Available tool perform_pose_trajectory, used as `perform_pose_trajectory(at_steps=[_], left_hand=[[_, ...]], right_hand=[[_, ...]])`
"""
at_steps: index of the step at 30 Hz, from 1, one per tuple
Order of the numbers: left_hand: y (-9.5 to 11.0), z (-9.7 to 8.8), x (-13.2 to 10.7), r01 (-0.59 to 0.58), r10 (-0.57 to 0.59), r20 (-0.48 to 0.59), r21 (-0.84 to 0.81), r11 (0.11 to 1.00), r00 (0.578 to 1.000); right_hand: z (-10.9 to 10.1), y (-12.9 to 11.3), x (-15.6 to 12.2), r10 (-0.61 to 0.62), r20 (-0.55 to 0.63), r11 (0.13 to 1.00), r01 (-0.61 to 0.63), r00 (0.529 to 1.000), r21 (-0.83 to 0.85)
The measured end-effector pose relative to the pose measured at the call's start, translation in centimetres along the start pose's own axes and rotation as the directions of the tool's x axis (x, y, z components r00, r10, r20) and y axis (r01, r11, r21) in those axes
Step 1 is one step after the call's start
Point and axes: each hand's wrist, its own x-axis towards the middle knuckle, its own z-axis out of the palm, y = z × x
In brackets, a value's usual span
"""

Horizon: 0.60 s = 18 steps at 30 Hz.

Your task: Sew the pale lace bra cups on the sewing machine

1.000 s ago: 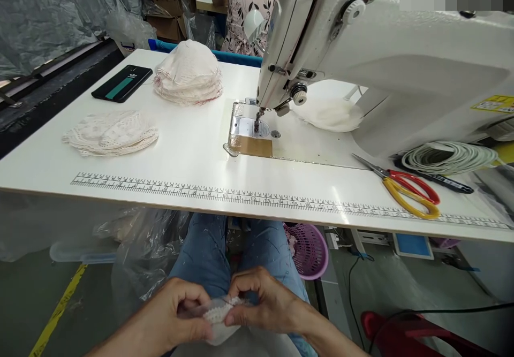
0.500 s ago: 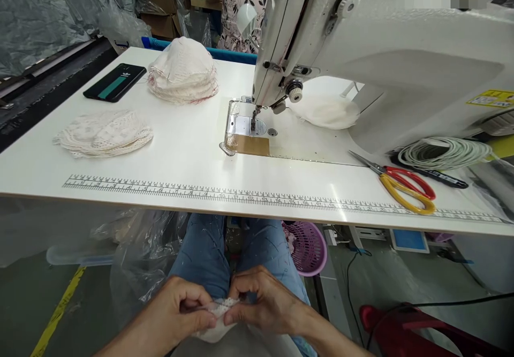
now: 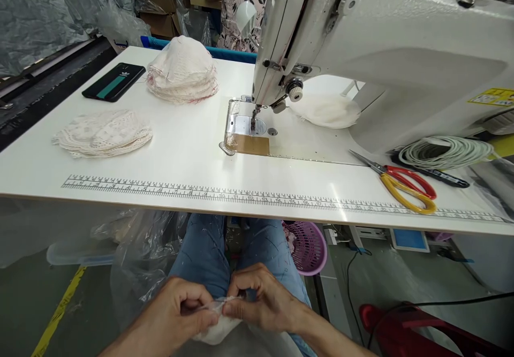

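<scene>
Both my hands are low over my lap, below the table edge. My left hand (image 3: 180,309) and my right hand (image 3: 261,301) pinch the same small white lace piece (image 3: 219,322) between thumbs and fingertips, which meet at its top edge. The piece bulges downward between my palms; most of it is hidden by my fingers. My jeans-clad knees show just beyond it.
A white sewing machine (image 3: 361,52) stands on the white table (image 3: 193,159). A flat lace stack (image 3: 102,132), a domed lace stack (image 3: 182,76), a phone (image 3: 113,81), scissors (image 3: 401,183) and coiled cord (image 3: 445,151) lie there. A purple basket (image 3: 307,247) sits underneath. Another person stands behind the table.
My fingertips have drawn closer together on the lace piece, gathering it tighter. The view shifted slightly; nothing on the table moved.
</scene>
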Motion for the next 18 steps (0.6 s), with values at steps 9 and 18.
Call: perform_pose_trajectory(at_steps=[9,18], left_hand=[[0.27,0.1,0.3,0.012,-0.012,0.017,-0.001,1.0,1.0],[0.5,0.08,-0.02,0.034,-0.034,0.001,0.015,0.999,0.999]], right_hand=[[-0.59,-0.4,-0.22,-0.004,0.056,0.999,0.006,0.998,-0.037],[-0.02,-0.2,0.01,-0.026,0.028,0.998,0.028,0.999,-0.063]])
